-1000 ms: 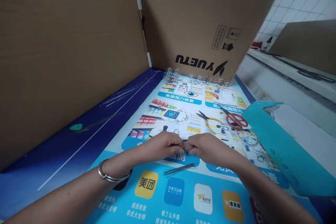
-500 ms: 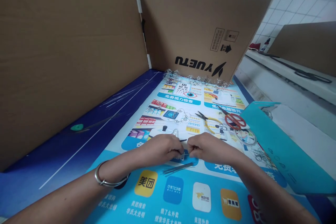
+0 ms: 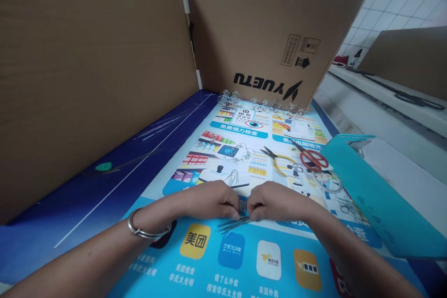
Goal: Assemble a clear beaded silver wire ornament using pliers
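1. The left hand (image 3: pixel 206 201) and the right hand (image 3: pixel 275 201) are close together near the near part of the printed poster (image 3: pixel 239 126). Both are curled narrow and the fingertips almost meet, but I cannot tell if they pinch something small.
2. A bundle of thin metal wires (image 3: pixel 233 225) lies on the poster, just under the fingers of both hands.
3. A silver bangle (image 3: pixel 149 229) is around the left wrist.
4. A bent wire piece (image 3: pixel 230 178) lies just beyond the left hand.
5. Toward the right edge of the poster are yellow-handled pliers (image 3: pixel 277 163), red-handled scissors (image 3: pixel 313 160) and a wire ring (image 3: pixel 328 180).
6. A teal folder (image 3: pixel 363 191) lies along the right edge.
7. Crumpled clear plastic (image 3: pixel 240 101) lies along the far edge, against an upright cardboard sheet (image 3: pixel 268 32) with the word "YUETU" printed upside down.
8. Another cardboard sheet (image 3: pixel 94 79) stands along the left edge.
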A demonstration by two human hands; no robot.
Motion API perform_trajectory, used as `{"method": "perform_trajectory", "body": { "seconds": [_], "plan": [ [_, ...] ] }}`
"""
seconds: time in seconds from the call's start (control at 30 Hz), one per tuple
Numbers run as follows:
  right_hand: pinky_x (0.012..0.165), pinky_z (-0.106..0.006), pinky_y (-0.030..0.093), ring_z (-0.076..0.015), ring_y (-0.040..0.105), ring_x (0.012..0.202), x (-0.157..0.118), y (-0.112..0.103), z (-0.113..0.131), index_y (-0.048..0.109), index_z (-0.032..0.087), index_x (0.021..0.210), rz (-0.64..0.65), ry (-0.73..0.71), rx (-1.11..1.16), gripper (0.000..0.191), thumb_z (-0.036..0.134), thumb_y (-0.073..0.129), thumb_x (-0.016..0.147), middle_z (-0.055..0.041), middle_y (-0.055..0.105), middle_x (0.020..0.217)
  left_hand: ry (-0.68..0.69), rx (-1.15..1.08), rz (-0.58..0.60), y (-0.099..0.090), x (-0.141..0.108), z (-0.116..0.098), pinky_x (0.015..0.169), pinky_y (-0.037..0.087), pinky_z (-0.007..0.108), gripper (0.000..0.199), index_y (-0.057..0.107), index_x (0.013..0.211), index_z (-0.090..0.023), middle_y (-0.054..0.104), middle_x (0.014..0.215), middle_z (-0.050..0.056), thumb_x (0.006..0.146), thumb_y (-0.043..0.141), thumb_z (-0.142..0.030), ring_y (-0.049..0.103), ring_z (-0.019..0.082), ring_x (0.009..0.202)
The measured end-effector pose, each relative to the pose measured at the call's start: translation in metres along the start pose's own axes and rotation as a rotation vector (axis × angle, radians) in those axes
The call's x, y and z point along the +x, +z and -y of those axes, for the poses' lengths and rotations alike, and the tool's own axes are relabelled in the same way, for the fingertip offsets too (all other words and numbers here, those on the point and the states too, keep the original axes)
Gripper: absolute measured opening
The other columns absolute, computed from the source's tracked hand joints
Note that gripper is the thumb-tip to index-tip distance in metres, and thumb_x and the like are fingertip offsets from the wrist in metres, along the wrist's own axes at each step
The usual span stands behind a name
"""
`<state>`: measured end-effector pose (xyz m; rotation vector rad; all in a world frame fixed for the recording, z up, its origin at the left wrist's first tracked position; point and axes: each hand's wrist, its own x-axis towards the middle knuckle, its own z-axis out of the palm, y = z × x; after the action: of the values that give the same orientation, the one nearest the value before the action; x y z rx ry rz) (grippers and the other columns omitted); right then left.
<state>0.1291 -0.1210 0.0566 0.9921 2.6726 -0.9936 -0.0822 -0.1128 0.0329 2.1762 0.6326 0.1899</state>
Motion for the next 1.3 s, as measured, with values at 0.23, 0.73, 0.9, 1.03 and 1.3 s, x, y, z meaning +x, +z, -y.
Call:
{"method": "perform_trajectory", "body": {
  "seconds": [0.23,0.73,0.9,1.03,1.3],
  "plan": [
    [0.057,-0.021,0.028,-0.0110,0.050,0.067,0.000,-0.003,0.004,0.062,0.018,0.076,-0.100,0.041,-0.080,0.012,0.020,0.051,0.080,0.0005,0.061,0.078,0.002,-0.026,-0.009,0.000,0.004,-0.001,0.056,0.039,0.020,0.018,0.069,0.083,-0.021,0.068,0.076,-0.001,0.082,0.051,-0.025,0.058,0.012,0.062],
    [0.054,-0.025,0.026,-0.0156,0.055,0.073,0.006,0.006,0.011,0.058,0.018,0.076,-0.261,0.258,-0.353,0.019,0.024,0.043,0.086,-0.0035,0.061,0.081,-0.025,0.748,-0.249,0.014,0.007,-0.003,0.066,0.040,0.030,0.017,0.064,0.082,-0.017,0.059,0.077,0.006,0.082,0.048,-0.010,0.053,0.020,0.075],
    [0.053,-0.026,0.026,-0.0166,0.054,0.071,0.012,0.017,0.013,0.058,0.018,0.076,-0.310,0.290,-0.427,0.018,0.018,0.043,0.084,-0.0047,0.061,0.080,-0.015,0.857,-0.256,0.020,0.008,0.002,0.063,0.038,0.030,0.012,0.062,0.082,-0.017,0.058,0.076,0.006,0.080,0.052,-0.011,0.051,0.020,0.074],
    [0.055,-0.026,0.028,-0.0184,0.053,0.074,0.015,0.024,0.014,0.058,0.018,0.077,-0.355,0.301,-0.453,0.018,0.018,0.042,0.084,-0.0060,0.060,0.079,-0.008,0.894,-0.290,0.021,0.009,0.005,0.060,0.036,0.030,0.011,0.061,0.076,-0.016,0.057,0.074,0.006,0.082,0.052,-0.013,0.050,0.020,0.072],
    [0.056,-0.025,0.029,-0.0158,0.053,0.072,0.020,0.027,0.009,0.059,0.019,0.077,-0.402,0.295,-0.404,0.017,0.016,0.043,0.083,-0.0039,0.058,0.078,-0.043,0.863,-0.292,0.021,0.010,0.000,0.058,0.035,0.028,0.010,0.061,0.077,-0.014,0.058,0.077,0.006,0.081,0.053,-0.010,0.051,0.019,0.073]
  ]
}}
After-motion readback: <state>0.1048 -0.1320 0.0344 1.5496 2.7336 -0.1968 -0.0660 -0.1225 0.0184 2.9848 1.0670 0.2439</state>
